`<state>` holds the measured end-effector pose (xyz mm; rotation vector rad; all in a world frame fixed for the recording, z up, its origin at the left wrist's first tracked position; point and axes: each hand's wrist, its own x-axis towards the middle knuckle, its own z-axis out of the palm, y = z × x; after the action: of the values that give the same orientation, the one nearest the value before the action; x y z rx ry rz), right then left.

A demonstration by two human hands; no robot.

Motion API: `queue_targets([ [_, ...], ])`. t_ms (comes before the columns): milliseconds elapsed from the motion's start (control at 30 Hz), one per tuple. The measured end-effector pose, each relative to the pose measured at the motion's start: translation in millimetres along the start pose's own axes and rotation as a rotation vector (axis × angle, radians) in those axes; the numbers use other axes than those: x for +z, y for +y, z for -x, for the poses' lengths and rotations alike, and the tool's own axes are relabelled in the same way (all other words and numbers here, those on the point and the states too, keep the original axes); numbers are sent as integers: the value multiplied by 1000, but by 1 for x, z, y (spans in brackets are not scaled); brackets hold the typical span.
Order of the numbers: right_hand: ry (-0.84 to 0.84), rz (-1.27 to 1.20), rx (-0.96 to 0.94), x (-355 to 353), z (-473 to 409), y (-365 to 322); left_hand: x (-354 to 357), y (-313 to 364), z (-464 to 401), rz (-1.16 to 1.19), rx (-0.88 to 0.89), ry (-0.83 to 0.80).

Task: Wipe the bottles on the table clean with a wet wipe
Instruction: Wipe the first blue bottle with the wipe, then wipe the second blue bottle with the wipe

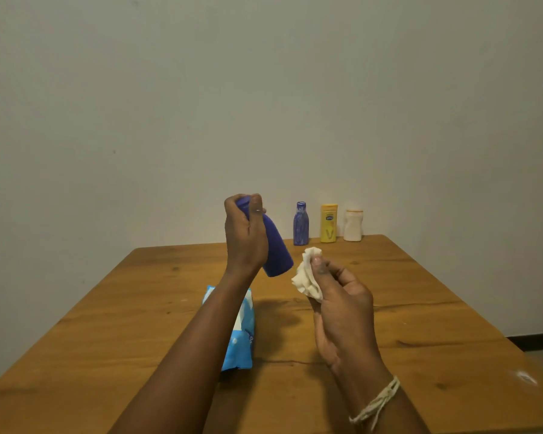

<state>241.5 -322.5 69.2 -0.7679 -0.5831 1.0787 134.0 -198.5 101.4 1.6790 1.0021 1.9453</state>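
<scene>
Head view: two bare hands raised over a wooden surface.
Left hand: fingers clamped round the upper part of a blue bottle, held off the surface, tilted, base down and to the right.
Right hand: fingers pinching a crumpled white wipe, just right of the bottle's base; whether they touch cannot be told.
Wipe pack: blue, lying on the surface beneath the left forearm.
Far edge: three upright bottles in a row by the wall, purple bottle, yellow bottle, white bottle.
Right wrist: pale cord tied round it.
</scene>
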Motion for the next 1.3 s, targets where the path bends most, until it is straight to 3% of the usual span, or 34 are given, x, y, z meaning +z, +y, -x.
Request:
queue_targets([
  [167,-6,291,-49,-12,-63,14,30,-81,-59,-384,-186,-243],
  [367,-52,641,-188,-29,-157,23,67,-165,-136,-752,-158,-503],
  [667,-5,776,-276,-38,-267,44,96,-249,-179,-662,-232,-464],
  [1100,75,817,-277,-68,-278,40,106,-262,-165,-719,-206,-470],
  [1300,88,776,-255,-76,-282,36,117,-245,-163,-833,-87,-340],
])
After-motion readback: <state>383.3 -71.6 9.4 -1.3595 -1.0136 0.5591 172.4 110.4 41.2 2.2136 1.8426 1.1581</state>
